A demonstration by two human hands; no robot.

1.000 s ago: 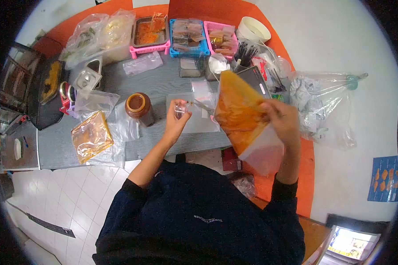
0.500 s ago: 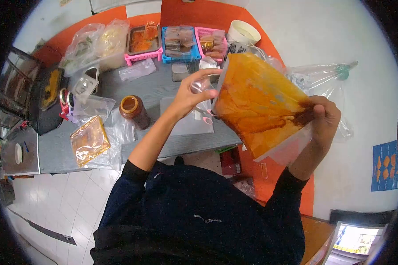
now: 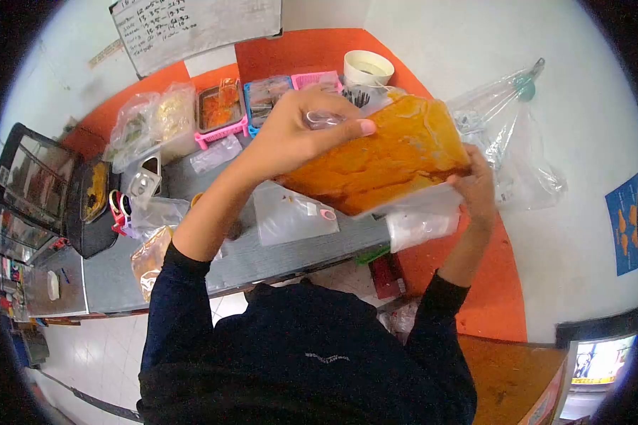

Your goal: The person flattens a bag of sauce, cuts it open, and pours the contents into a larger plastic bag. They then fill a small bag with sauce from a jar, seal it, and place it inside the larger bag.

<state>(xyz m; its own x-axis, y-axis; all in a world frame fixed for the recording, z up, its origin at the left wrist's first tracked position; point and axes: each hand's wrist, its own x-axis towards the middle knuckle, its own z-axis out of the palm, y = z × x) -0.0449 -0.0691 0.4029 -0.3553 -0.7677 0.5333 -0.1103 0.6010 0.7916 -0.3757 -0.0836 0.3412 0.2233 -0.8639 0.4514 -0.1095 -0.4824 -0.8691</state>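
**Sauce bag up in both hands**

Clear plastic bag of orange sauce (image 3: 383,166) is lifted above the grey table (image 3: 262,255); left hand (image 3: 301,131) closed over top, right hand (image 3: 475,188) gripping its end. Looks heavy, floppy, slippery: support underneath

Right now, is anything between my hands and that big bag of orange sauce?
Nothing visible. The left hand lies on the upper side of the sauce bag, a small clear piece pinched in its fingers, and the right hand grips its lower right end.
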